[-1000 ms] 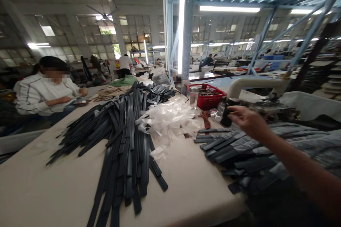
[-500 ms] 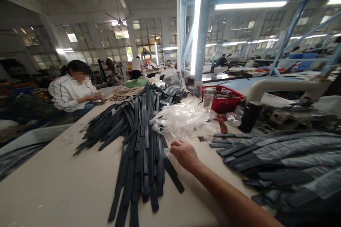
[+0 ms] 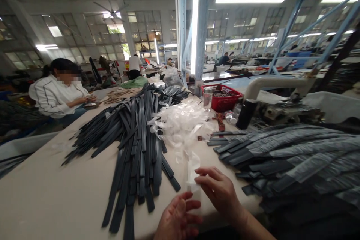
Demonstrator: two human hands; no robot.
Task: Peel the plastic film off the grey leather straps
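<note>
My right hand (image 3: 218, 191) pinches a thin clear plastic strip (image 3: 193, 168) near the table's front edge. Just left of it and lower, my left hand (image 3: 180, 215) is palm up with its fingers apart, close to the strip's lower end; whether it touches the plastic is unclear. Beyond both hands lies a heap of clear plastic strips (image 3: 182, 122). Left of that heap, a large pile of dark flat strips (image 3: 140, 150) spreads over the pale table (image 3: 56, 195). More dark strips, wrapped in clear plastic (image 3: 298, 157), are stacked on the right.
A red basket (image 3: 225, 101), a glass jar (image 3: 208, 98), a black bottle (image 3: 246, 114) and a machine (image 3: 287, 108) stand at the back right. A person in white (image 3: 60, 93) sits across the table at the left. A blue metal post (image 3: 200, 30) rises behind.
My right hand has come back toward the table's front edge, drawing a clear strip from the heap. My left hand has come into view beside it. The whole view has shifted slightly.
</note>
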